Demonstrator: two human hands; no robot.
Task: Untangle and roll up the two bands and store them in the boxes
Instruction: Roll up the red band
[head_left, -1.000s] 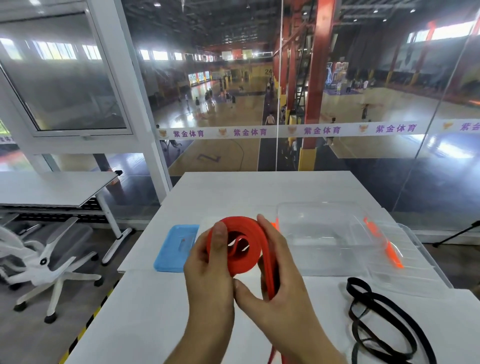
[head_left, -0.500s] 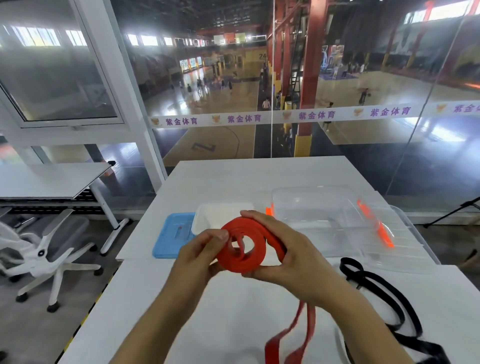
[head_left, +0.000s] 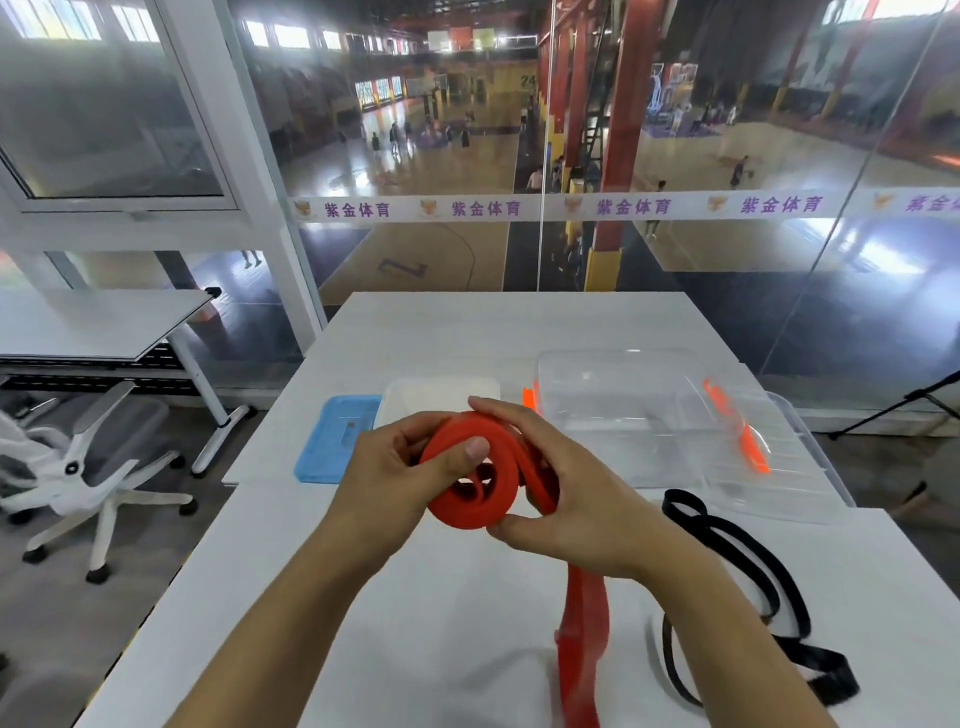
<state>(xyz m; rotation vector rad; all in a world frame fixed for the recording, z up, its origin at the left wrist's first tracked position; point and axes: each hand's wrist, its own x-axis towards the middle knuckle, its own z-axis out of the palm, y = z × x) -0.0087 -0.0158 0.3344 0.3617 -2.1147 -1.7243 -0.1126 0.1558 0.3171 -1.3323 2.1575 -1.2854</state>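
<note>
A red band (head_left: 470, 501) is partly wound into a coil held above the white table (head_left: 467, 332). My left hand (head_left: 395, 483) grips the coil from the left, thumb pressed on its front. My right hand (head_left: 561, 509) holds the coil's right side, fingers over the top and thumb beneath. The band's loose tail (head_left: 584, 644) hangs down from under my right hand toward the table. A black band (head_left: 748, 587) lies in loose loops on the table at the right. A small white box (head_left: 441, 392) stands behind my hands, and a large clear box (head_left: 649, 415) with orange clips stands at the right.
A blue lid (head_left: 337, 439) lies left of the small white box. A white office chair (head_left: 78, 467) and a second table (head_left: 93, 322) stand at the left on the floor. A glass wall runs behind the table's far edge.
The camera dipped. My left thumb has moved onto the coil's front, the roll has turned and tightened, and more of the red tail hangs below my right hand.
</note>
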